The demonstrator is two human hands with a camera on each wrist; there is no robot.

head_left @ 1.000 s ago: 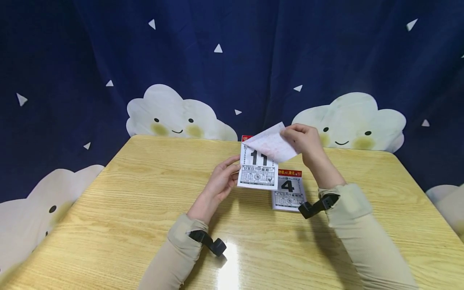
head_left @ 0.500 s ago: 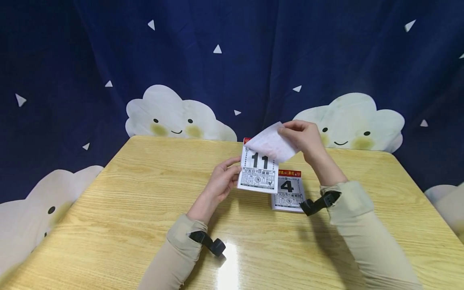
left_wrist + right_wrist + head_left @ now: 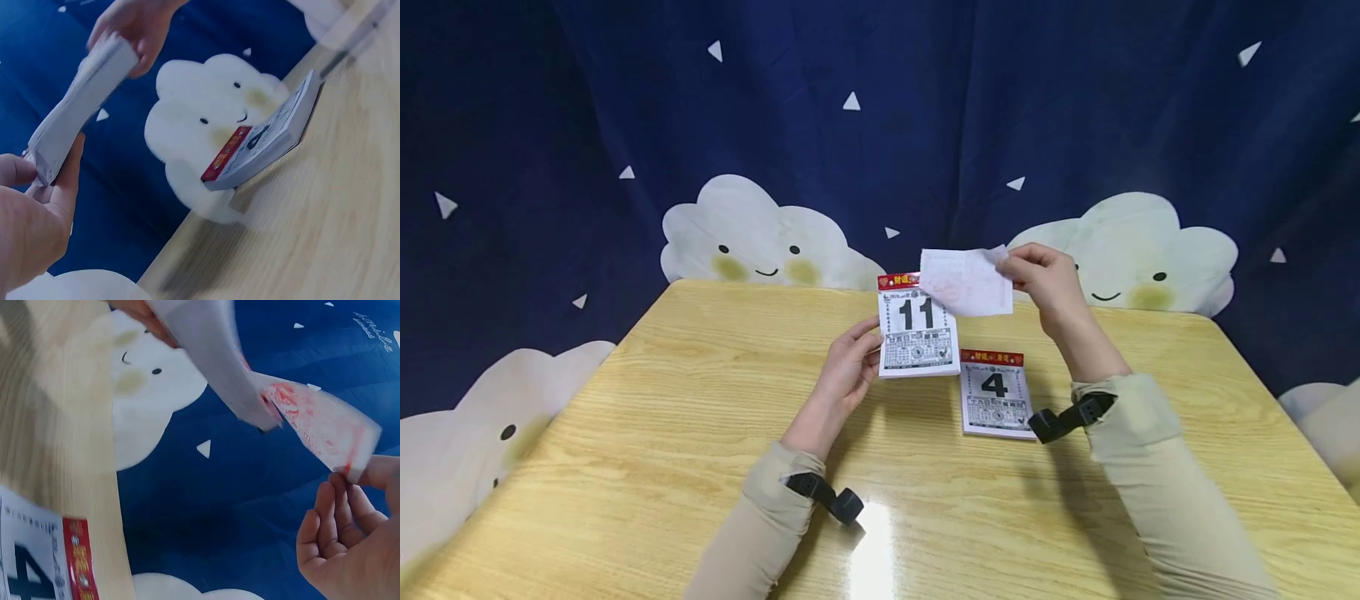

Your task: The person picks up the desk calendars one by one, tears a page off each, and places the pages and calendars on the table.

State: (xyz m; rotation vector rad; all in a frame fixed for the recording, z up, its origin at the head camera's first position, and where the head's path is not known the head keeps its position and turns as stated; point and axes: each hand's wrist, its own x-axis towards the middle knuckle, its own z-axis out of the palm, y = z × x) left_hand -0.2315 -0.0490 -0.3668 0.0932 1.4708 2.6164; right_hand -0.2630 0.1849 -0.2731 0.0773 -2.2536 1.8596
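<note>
My left hand grips the left edge of a thick tear-off calendar with a red header and a large 11, raised above the table. In the left wrist view, the thumb and fingers pinch the pad's side. My right hand pinches a thin white calendar sheet by one corner, and the sheet overlaps the pad's upper right in the head view. Red print shows on the sheet in the right wrist view, its far end right at the pad's corner.
A second tear-off calendar, with a red header and a large 4, lies on the wooden table below my right hand. Behind the table's far edge hangs a dark blue curtain with white clouds and triangles.
The sheet, earlier lifted across the pad's top, has swung right and bares more of the red header. My left hand and pad moved left and slightly up; my right hand moved right.
</note>
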